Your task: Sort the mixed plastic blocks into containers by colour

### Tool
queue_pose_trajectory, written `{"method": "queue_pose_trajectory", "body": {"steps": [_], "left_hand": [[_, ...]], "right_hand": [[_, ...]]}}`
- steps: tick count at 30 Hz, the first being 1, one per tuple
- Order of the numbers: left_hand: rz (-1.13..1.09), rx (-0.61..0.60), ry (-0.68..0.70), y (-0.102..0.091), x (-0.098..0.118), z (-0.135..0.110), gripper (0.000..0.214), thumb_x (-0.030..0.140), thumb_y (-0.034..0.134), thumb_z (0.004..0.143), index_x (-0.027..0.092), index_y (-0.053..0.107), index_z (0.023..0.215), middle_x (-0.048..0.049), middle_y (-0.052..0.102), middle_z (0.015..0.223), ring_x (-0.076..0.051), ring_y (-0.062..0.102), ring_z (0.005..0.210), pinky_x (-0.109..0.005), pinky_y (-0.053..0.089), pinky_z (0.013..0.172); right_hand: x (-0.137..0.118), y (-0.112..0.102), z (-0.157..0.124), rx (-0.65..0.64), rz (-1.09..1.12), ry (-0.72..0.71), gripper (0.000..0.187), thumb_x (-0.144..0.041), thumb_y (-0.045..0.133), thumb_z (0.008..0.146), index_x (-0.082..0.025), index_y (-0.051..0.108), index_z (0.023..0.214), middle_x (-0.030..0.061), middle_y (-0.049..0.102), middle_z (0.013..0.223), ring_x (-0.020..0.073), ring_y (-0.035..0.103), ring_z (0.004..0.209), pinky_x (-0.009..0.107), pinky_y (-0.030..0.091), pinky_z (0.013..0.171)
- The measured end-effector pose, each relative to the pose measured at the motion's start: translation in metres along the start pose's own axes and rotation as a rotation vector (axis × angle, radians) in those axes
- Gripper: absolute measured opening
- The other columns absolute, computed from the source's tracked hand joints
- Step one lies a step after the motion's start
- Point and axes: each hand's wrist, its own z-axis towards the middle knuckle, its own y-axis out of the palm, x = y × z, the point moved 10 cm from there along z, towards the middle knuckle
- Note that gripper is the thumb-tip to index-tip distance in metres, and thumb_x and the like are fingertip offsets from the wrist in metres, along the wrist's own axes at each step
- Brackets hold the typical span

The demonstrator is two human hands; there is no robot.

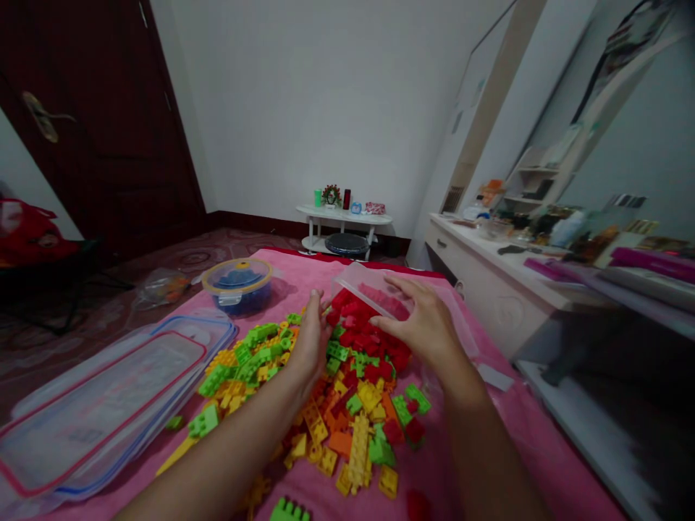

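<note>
A clear plastic container (355, 274) lies tilted with its mouth toward me, and red toy bricks (355, 325) spill from it onto a mixed heap. My right hand (426, 318) grips the container's right side, thumb and fingers apart across its rim. At the left edge of the red bricks is my left hand (310, 336), upright and stretched out, close to the container; its far fingers are partly hidden. Green bricks (255, 354), yellow bricks (358, 449) and orange bricks (340, 443) spread between and below my forearms.
Plastic lids (108, 405) with red and blue rims lie stacked on the left. A round lidded container (237, 286) of blue pieces stands behind them on the pink cloth (304, 262). To the right is a white dresser (489, 278); a small white table (344, 214) stands by the wall.
</note>
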Motion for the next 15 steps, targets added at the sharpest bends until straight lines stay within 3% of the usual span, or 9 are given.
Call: {"method": "queue_pose_trajectory", "body": {"steps": [6, 11, 15], "left_hand": [[0.139, 0.141, 0.275, -0.025, 0.039, -0.007, 0.044, 0.048, 0.037, 0.094, 0.028, 0.046, 0.131, -0.0010, 0.048, 0.141, -0.015, 0.039, 0.132, -0.027, 0.033, 0.108], [0.350, 0.094, 0.511, -0.032, 0.059, -0.020, 0.042, 0.046, 0.040, 0.093, 0.028, 0.049, 0.130, -0.0018, 0.045, 0.142, -0.017, 0.036, 0.134, -0.031, 0.025, 0.113], [0.693, 0.056, 0.669, -0.017, 0.072, -0.043, 0.035, 0.036, 0.045, 0.092, 0.023, 0.054, 0.124, -0.0055, 0.052, 0.135, -0.021, 0.041, 0.130, -0.040, 0.026, 0.113]], "right_hand": [[-0.036, 0.005, -0.005, 0.057, 0.051, -0.133, 0.059, -0.031, 0.075, 0.064, -0.027, 0.059, 0.121, 0.0058, 0.063, 0.116, 0.0252, 0.057, 0.104, 0.042, 0.045, 0.091], [-0.025, -0.006, -0.003, 0.079, 0.000, -0.122, 0.056, -0.031, 0.073, 0.067, -0.026, 0.059, 0.121, 0.0062, 0.064, 0.115, 0.0247, 0.058, 0.101, 0.041, 0.045, 0.089], [-0.012, -0.018, 0.000, 0.114, -0.151, -0.096, 0.055, -0.032, 0.075, 0.064, -0.023, 0.062, 0.117, 0.0066, 0.067, 0.108, 0.0258, 0.059, 0.096, 0.041, 0.046, 0.085]]}}
